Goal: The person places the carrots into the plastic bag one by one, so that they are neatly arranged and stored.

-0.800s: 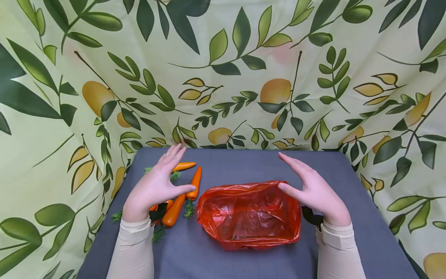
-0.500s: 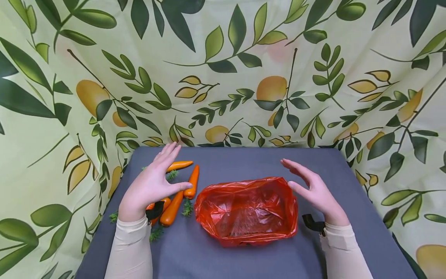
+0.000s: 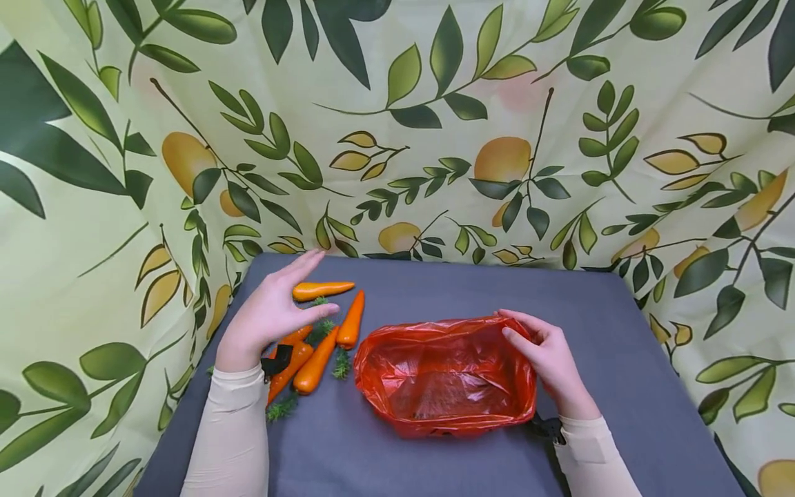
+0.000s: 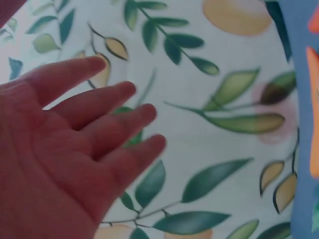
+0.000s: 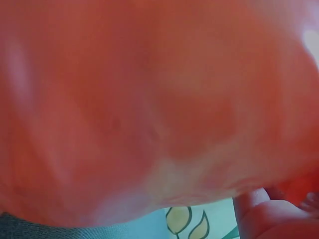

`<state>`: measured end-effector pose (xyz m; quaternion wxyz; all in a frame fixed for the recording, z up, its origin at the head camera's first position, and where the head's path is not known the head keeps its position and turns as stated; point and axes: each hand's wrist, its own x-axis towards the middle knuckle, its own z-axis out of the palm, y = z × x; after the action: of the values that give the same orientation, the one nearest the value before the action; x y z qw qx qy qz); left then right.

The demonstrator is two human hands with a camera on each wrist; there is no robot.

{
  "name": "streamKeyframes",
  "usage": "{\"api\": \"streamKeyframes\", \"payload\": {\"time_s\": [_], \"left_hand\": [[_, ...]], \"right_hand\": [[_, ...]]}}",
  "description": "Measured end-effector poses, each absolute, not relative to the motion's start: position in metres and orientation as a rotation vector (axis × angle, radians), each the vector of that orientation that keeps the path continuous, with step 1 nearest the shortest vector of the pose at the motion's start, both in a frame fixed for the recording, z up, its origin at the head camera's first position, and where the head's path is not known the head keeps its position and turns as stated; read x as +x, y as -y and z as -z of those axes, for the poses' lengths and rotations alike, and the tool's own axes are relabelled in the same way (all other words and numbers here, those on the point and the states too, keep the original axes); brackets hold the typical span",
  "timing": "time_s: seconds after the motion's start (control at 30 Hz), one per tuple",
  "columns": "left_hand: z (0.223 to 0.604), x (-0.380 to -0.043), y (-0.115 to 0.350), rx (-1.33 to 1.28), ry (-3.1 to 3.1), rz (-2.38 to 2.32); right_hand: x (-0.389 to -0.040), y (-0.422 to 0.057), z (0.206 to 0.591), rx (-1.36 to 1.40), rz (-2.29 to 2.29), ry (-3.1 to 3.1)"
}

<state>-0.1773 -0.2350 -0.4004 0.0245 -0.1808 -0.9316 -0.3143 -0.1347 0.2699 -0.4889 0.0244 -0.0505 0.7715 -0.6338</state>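
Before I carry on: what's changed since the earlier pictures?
The right-hand grip has lowered onto the red bag and taken hold of it at its right rim. The left-hand grip stays open near the carrots, holding nothing; bag and carrots look unmoved.

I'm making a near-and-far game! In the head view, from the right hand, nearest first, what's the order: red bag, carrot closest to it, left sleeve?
1. Red bag: touching the right hand.
2. Carrot: by the bag's back left corner.
3. Left sleeve: left of the carrot.
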Motion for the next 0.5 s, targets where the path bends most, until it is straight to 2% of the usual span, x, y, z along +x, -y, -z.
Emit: {"api": "streamKeyframes", "payload": {"time_s": [0.23,0.5], "left_hand": [[0.395,-0.2,0.271,-0.558,2.655,1.28],[0.415,-0.235,0.298,-0.449,2.528,1.657]], "right_hand": [[-0.13,-0.264,0.485,-0.035,1.956,-2.423],[-0.128,-0.265,0.488,-0.028,1.975,-2.401]]}}
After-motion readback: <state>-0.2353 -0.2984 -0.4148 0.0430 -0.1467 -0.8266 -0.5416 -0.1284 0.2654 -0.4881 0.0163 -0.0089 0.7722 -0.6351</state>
